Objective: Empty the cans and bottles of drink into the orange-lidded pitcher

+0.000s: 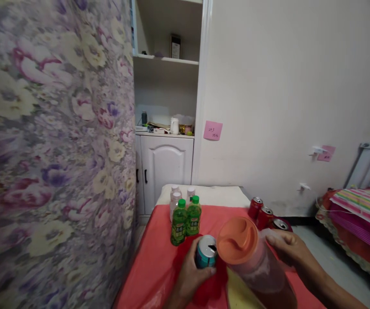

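My left hand (191, 272) is wrapped round a teal drink can (206, 254), whose silver top has a dark opening. My right hand (286, 246) grips the handle of a translucent pitcher (262, 272) with an orange lid (238, 240). The pitcher leans to the left, and its lid is right beside the can's top. Whether lid and can touch, I cannot tell. A dark liquid seems to fill the lower part of the pitcher. Just beyond the can stand two green bottles (178, 227) with green caps.
Pale bottles with white caps (175, 204) stand behind the green ones. Three red cans (264, 216) are at the table's right side. A red cloth (149, 262) covers the table, with something yellow (239, 294) under the pitcher. A floral curtain (56, 154) hangs at left.
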### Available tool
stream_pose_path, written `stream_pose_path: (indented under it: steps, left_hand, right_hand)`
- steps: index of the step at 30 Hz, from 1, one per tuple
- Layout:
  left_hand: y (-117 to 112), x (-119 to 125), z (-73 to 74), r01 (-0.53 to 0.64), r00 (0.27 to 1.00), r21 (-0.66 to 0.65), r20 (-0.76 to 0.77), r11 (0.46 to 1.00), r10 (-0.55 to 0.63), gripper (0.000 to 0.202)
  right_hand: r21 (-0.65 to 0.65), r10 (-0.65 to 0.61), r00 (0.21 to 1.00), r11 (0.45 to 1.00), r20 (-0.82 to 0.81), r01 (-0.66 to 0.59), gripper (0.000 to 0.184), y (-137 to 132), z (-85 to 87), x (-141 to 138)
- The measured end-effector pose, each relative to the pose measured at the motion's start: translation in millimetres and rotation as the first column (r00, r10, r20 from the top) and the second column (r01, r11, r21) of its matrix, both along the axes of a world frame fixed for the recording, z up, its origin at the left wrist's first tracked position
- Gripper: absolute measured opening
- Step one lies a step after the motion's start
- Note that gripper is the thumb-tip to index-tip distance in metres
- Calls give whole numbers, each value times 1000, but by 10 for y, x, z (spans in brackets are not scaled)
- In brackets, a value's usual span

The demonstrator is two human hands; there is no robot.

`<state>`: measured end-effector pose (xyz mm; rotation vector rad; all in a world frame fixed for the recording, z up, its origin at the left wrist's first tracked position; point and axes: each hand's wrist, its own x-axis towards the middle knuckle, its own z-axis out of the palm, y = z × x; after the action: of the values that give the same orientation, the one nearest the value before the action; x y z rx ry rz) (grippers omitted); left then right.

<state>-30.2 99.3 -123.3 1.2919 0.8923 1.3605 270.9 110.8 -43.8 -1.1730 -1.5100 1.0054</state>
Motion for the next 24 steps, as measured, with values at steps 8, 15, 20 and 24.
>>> stream_pose_path:
  steps: [8, 15, 20, 24]
  left_hand:
    - [-54, -35, 23, -26, 1000, -10, 12, 1000, 26, 75]
    - [-88, -38, 36, -12, 999, -28, 40, 1000, 13, 73]
    - [-93, -54, 0, -31, 999, -48, 29, 998, 32, 77]
    - [-107, -54, 21, -48, 999, -58, 2, 997, 48, 76]
  right_hand:
    - [21, -2, 995, 1000, 101, 0, 62, 9, 186, -102]
    - [37, 6, 994, 999, 108, -10, 58, -22, 270, -170]
    - [21, 37, 990, 999, 139, -40, 57, -3, 293, -147]
    - [19, 57, 989, 998, 136, -61, 56, -19, 340, -150]
